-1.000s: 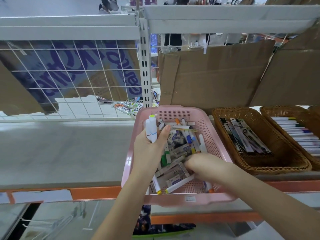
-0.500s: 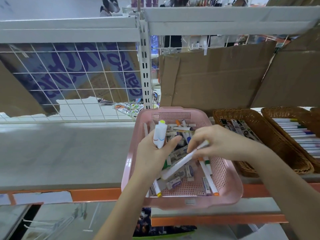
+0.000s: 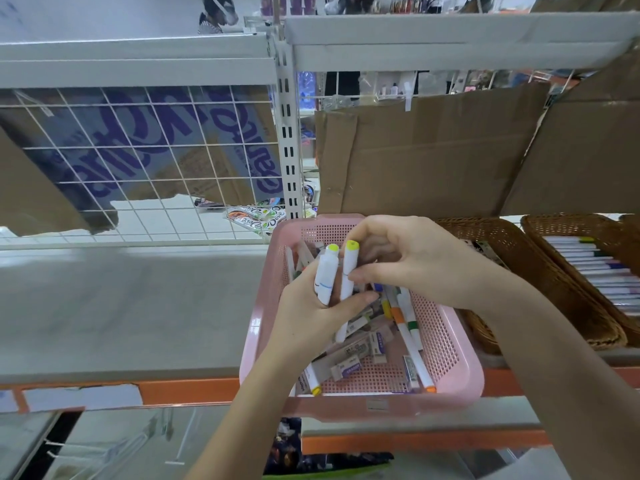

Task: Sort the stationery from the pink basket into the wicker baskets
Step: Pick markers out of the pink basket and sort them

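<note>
My left hand (image 3: 308, 313) is curled around two white markers with yellow-green caps, holding them upright over the pink basket (image 3: 460, 368). The fatter marker (image 3: 325, 275) sits toward my knuckles; the slimmer marker (image 3: 348, 271) stands just beside it on the thumb side, its lower end poking out below my palm. My right hand (image 3: 422, 261) comes in from the right and pinches the slimmer marker, thumb pressing its barrel just under the cap and the forefinger arched over the top, so both hands touch that one pen.

Directly beneath my grip, the basket holds a loose jumble of stationery: small boxed erasers (image 3: 346, 370) near the front, and long white pens, one with an orange band (image 3: 398, 315) and one with a green band (image 3: 412, 325), lying lengthwise under my right wrist.

To the right of my right forearm sits a wicker basket (image 3: 540, 271), mostly hidden by my arm. Just beyond it a second wicker basket (image 3: 568, 225) holds white pens (image 3: 602, 268) laid in a neat row.
</note>
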Tool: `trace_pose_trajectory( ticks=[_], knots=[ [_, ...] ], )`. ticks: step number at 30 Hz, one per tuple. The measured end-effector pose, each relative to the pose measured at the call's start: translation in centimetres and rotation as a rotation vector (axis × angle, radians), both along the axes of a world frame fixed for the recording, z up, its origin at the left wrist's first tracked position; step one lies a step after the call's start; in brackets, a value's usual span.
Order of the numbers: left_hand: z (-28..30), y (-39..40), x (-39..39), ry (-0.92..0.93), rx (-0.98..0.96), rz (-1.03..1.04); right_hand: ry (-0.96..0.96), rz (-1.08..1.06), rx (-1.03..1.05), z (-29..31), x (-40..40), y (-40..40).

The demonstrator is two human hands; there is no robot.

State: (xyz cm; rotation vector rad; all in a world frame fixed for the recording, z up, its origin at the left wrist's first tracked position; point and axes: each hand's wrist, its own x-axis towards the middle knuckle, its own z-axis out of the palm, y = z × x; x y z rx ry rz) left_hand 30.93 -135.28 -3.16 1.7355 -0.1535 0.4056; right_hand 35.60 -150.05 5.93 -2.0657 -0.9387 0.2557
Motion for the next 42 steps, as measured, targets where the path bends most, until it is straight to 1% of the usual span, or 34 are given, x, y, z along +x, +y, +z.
trace_pose_trajectory(
  ticks=[4, 10, 12, 14, 16, 18, 22, 23, 26, 31, 33, 35, 40, 42],
  knots=[
    [-0.1, -0.1, 0.1, 0.002, -0.044, 0.022, -0.046, -0.041, 0.02, 0.0, -1.0, 0.9],
    [-0.3, 0.1, 0.2, 0.012, 0.043, 0.116, -0.003, -0.064, 0.135, -0.6, -1.7, 1.8],
    [-0.5, 0.2, 0.3, 0.036, 0.02, 0.177, -0.034, -0.071, 0.131, -0.7, -1.4, 1.5],
    [-0.9, 0.5, 0.5, 0.053, -0.004, 0.238, -0.079, -0.114, 0.083, -1.1, -0.4, 0.9],
    [-1.0, 0.9, 0.7, 0.074, -0.021, 0.265, -0.076, -0.145, -0.017, -2.2, 1.0, 0.3],
    [-1.1, 1.1, 0.7, 0.082, -0.005, 0.258, -0.059, -0.128, -0.212, -4.3, 2.2, 0.4],
    [-1.1, 1.1, 0.8, 0.067, -0.005, 0.277, -0.169, 0.014, -0.656, -9.9, 3.9, 1.8],
    [-1.1, 1.1, 0.7, 0.066, -0.011, 0.28, -0.193, 0.052, -0.737, -10.8, 4.1, 2.3],
    [-1.0, 1.1, 0.7, 0.076, -0.029, 0.284, -0.275, 0.098, -0.854, -12.0, 4.5, 3.0],
    [-1.0, 1.1, 0.8, 0.07, -0.026, 0.314, -0.374, 0.125, -0.938, -11.7, 4.5, 3.0],
    [-0.9, 1.1, 0.7, 0.064, -0.027, 0.339, -0.383, 0.121, -0.94, -11.2, 4.2, 2.2],
    [-0.9, 1.2, 0.7, 0.056, -0.04, 0.352, -0.394, 0.074, -0.876, -10.4, 4.0, 0.7],
    [-0.6, 1.0, 0.6, 0.053, -0.093, 0.252, -0.296, -0.099, -0.608, -8.4, 3.7, -3.3],
    [-0.5, 1.0, 0.6, 0.043, -0.08, 0.232, -0.191, -0.179, -0.412, -8.1, 3.1, -3.8]
  ],
)
